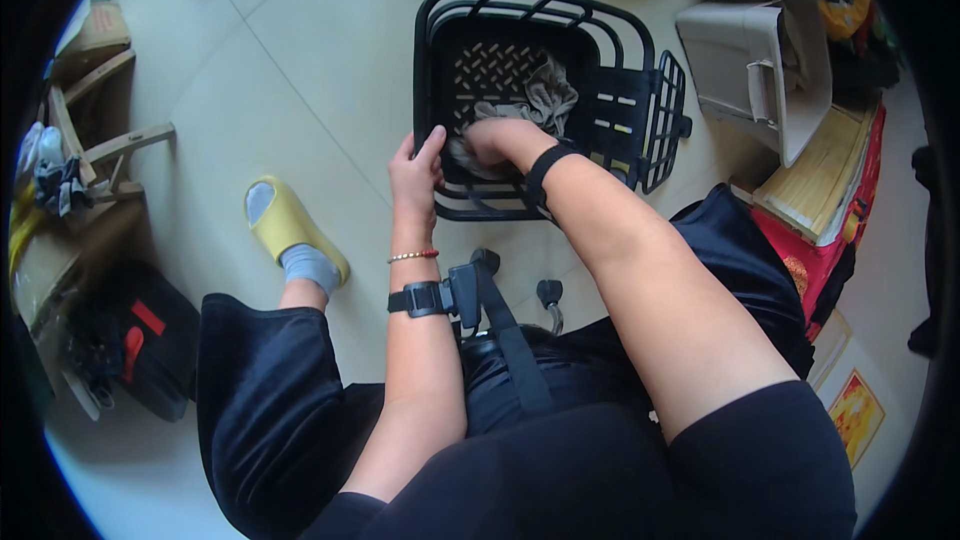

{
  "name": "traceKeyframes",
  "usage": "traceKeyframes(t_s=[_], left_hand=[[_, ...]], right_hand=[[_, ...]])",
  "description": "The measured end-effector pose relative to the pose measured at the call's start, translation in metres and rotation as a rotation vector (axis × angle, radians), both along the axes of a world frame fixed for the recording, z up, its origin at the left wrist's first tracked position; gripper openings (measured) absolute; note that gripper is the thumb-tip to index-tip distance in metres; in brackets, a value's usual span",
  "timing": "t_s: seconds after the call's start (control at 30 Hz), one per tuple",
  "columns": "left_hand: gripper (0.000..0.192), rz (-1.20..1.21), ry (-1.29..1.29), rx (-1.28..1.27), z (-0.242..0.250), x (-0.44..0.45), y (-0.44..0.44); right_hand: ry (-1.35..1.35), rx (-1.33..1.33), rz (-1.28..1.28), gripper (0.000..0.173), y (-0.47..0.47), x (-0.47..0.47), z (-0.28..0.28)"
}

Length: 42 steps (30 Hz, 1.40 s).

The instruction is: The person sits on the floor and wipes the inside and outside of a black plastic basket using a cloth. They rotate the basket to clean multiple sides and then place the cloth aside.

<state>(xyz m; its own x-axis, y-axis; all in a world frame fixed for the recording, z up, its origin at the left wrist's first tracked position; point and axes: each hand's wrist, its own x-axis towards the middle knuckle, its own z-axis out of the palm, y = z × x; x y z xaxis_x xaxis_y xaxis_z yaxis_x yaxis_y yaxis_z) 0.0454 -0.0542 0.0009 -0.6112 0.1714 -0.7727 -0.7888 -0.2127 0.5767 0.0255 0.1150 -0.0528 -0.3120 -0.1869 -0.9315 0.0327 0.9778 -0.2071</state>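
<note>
A black plastic basket [626,94] with slotted bottom stands before me, its hinged lattice lid or panel out to the right. On its near left rim my left hand [420,165] has closed, thumb on top. My right hand [491,141] reaches inside, over the near left part, and grips a crumpled grey-brown cloth [551,94]; part of the cloth spreads across the basket's bottom to the right of the hand. The fingers of the right hand are blurred and partly hidden.
A pale bin [731,52] lies tipped at right, above wooden boards [806,165] and a red bag [772,240]. On the left are a wooden frame [127,142], a cardboard box [97,30] and a black case [154,345]. My foot in a yellow slipper [289,225] rests on the tiled floor.
</note>
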Motion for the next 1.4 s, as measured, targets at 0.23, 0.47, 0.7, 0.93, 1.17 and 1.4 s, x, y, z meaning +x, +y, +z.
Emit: traceKeyframes(t_s=[0.23, 0.47, 0.7, 0.93, 1.17, 1.4], left_hand=[[0.031, 0.017, 0.018, -0.004, 0.0, -0.001, 0.004], [0.028, -0.019, 0.029, 0.01, -0.001, -0.005, 0.003], [0.028, -0.011, -0.007, 0.003, -0.001, -0.003, 0.004], [0.022, 0.042, -0.019, 0.006, -0.001, -0.002, 0.007], [0.018, 0.077, -0.024, 0.031, -0.002, 0.0, 0.008], [0.017, 0.075, -0.015, 0.023, 0.002, -0.002, 0.007]], right_hand=[[0.036, 0.447, 0.343, 0.023, -0.007, 0.035, 0.013], [0.196, 0.047, -0.411, 0.026, -0.04, -0.017, -0.019], [0.812, -0.427, -2.224, 0.004, 0.028, -0.086, -0.021], [1.004, 0.15, -0.946, 0.02, -0.021, -0.06, -0.035], [0.751, -0.105, -0.456, 0.02, -0.02, 0.002, 0.001], [0.476, -0.185, -0.553, 0.027, 0.04, -0.006, -0.001]])
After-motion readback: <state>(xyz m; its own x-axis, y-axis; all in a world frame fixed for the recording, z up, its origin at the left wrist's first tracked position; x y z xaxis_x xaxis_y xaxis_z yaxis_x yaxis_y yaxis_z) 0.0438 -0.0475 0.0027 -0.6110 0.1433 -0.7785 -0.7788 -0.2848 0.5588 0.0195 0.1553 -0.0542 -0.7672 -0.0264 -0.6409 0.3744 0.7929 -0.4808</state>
